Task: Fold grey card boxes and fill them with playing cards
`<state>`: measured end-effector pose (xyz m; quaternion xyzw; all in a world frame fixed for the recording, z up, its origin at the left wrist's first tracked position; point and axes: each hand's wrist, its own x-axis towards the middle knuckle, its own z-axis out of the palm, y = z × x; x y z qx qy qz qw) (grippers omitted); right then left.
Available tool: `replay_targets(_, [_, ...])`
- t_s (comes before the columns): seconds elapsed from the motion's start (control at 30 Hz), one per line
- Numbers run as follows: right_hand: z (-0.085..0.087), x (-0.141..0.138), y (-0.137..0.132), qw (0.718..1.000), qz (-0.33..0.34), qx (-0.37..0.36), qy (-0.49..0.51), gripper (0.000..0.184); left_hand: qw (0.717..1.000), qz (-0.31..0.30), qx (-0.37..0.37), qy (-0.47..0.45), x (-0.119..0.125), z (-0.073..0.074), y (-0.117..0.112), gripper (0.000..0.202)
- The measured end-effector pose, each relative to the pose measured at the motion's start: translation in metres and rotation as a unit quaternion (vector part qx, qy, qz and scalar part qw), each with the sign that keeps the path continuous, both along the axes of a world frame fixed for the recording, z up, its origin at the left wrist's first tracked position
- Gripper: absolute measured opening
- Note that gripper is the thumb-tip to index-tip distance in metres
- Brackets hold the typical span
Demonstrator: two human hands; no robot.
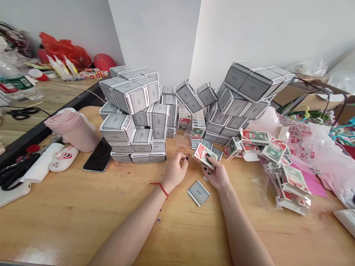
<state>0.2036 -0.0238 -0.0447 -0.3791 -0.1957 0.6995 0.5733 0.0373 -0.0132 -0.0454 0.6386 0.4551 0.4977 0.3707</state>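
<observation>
My right hand (215, 174) grips a red, white and green playing-card box (204, 155) over the middle of the table. Just left of the box, my left hand (176, 169) is closed in a pinch with a red string at the wrist; what its fingertips hold, if anything, is too small to make out. Below the hands a patterned grey playing card (198, 193) lies back up on the wood. Beyond them rise a left stack of cubes folded from cards (134, 124) and a right stack of card cubes (240, 97). Upright card boxes (198, 126) stand between the stacks.
Opened card boxes (292, 183) and clear wrappers lie at the right, beside a white plastic bag (327, 143). At the left are a phone (98, 155), a pink tumbler (72, 129), a white mouse (64, 158) and black scissors (15, 174). A wall stands behind.
</observation>
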Motion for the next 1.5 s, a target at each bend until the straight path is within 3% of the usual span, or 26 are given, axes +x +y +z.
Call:
replay_targets(0.2, [0.0,-0.006,-0.002,0.996,0.019,0.052,-0.065,0.024,0.983,-0.019,-0.083,-0.165,-0.001,-0.003,0.007,0.011])
replay_targets(0.37, [-0.001,-0.006,-0.001,0.996,-0.038,0.012,-0.083,0.028,0.898,-0.082,-0.197,-0.385,0.0,0.009,0.007,0.017])
replay_targets(0.47, [-0.002,-0.003,-0.001,0.994,-0.056,0.008,-0.091,0.03,0.87,-0.098,-0.239,-0.421,-0.001,0.017,0.006,0.019])
replay_targets(0.7, [-0.001,-0.001,0.0,0.986,-0.107,0.074,-0.102,0.03,0.858,-0.087,-0.266,-0.431,-0.003,0.017,0.006,0.018])
replay_targets(1.0, [0.003,0.0,0.001,0.975,-0.123,0.106,-0.153,0.035,0.915,-0.078,-0.237,-0.319,0.001,0.012,0.005,0.009])
replay_targets(1.1, [0.002,-0.002,0.0,0.973,-0.118,0.119,-0.161,0.033,0.956,-0.084,-0.181,-0.215,0.001,0.012,0.0,0.01])
replay_targets(1.2, [0.002,-0.004,-0.001,0.973,-0.111,0.126,-0.159,0.032,0.986,-0.102,-0.088,-0.095,0.002,0.014,-0.008,0.022])
replay_targets(1.3, [0.002,-0.004,0.0,0.971,-0.118,0.132,-0.158,0.032,0.994,-0.105,-0.015,0.003,0.002,0.015,-0.013,0.025])
replay_targets(1.4, [-0.001,-0.001,0.002,0.969,-0.139,0.132,-0.156,0.031,0.991,-0.1,0.036,0.079,0.001,0.014,-0.014,0.016])
replay_targets(1.5, [-0.004,0.004,0.005,0.969,-0.157,0.125,-0.142,0.032,0.988,-0.106,0.056,0.1,0.0,0.014,-0.013,0.016])
